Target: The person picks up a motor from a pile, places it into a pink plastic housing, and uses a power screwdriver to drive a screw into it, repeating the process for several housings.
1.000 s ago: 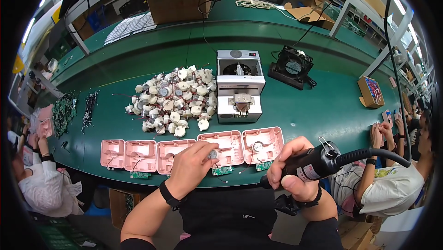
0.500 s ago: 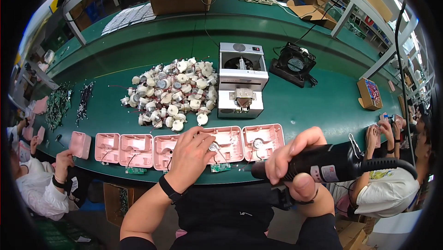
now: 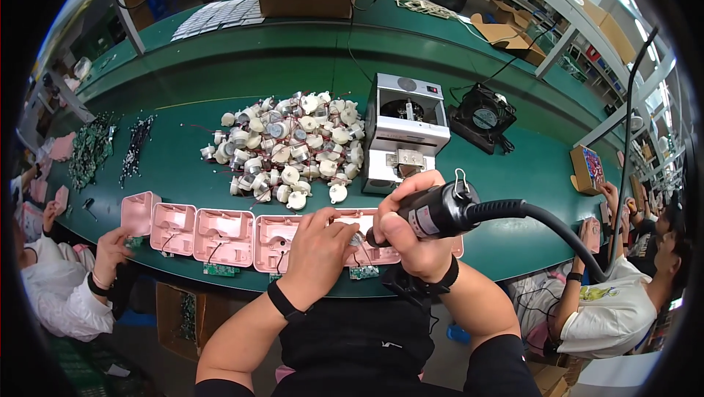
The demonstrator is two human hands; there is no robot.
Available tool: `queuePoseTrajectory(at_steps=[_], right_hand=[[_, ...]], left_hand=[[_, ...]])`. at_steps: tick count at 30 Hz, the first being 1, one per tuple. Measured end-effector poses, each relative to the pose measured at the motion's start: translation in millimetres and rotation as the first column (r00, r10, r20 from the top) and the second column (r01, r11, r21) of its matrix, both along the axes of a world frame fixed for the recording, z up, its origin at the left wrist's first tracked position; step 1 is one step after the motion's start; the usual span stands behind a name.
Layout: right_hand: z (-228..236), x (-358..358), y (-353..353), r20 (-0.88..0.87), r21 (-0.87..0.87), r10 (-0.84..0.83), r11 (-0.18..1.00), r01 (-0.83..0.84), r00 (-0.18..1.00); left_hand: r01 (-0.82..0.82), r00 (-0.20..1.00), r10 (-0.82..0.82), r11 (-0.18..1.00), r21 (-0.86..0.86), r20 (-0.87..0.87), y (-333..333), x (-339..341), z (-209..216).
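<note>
My right hand [image 3: 415,225] is wrapped round a black electric screwdriver [image 3: 433,211], a thick cable leaving its rear. Its tip points left into a pink plastic case [image 3: 367,215], close to a round motor [image 3: 357,239]. My left hand [image 3: 317,252] lies over the same case, fingers bent and fingertips beside the motor; the palm hides part of the case. A green circuit board [image 3: 364,272] hangs by wires at the case's front edge. To the left stand more open pink cases [image 3: 224,236] in a row, some with boards and wires.
Behind the cases lies a heap of white-capped motors [image 3: 290,144]. A white screw feeder [image 3: 407,129] and a black fan [image 3: 483,118] stand right of it. Co-workers' hands [image 3: 111,250] work at both table ends. Loose circuit boards [image 3: 92,151] lie at the left.
The screwdriver has swung left and inward, its tip now at the motor in the case. My left hand has shifted slightly right with its fingers by the motor. The view has shifted a little.
</note>
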State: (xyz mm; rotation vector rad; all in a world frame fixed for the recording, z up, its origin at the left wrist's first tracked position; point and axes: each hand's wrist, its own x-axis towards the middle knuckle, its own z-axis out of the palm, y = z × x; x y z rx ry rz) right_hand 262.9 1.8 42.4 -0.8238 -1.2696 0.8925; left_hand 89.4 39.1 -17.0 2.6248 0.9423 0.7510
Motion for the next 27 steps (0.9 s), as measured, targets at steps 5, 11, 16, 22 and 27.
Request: queuePoseTrajectory(at_steps=[5,11,16,22,27], right_hand=[[-11,-5,6,0.043,-0.024,-0.009,1.000,0.010,0.999],[-7,-3,16,0.427,0.182,-0.121,0.982,0.046,0.896],[-8,-5,15,0.248,0.002,-0.090,0.996,0.092,0.965],[-20,2,14,0.128,-0.078,-0.101,0.991,0.111,0.987],[-16,0,17,0.259,0.058,-0.092,0.995,0.079,0.961]], left_hand=[[-0.003,1.000,0.003,1.000,0.019,0.013,3,1,-2],[-0.016,1.000,0.015,1.000,0.004,0.004,3,2,-1],[-0.019,1.000,0.019,1.000,0.002,-0.003,2,2,1],[0.011,1.000,-0.010,1.000,-0.018,0.009,2,-1,2],[0.004,1.000,-0.004,1.000,0.008,0.004,4,1,1]])
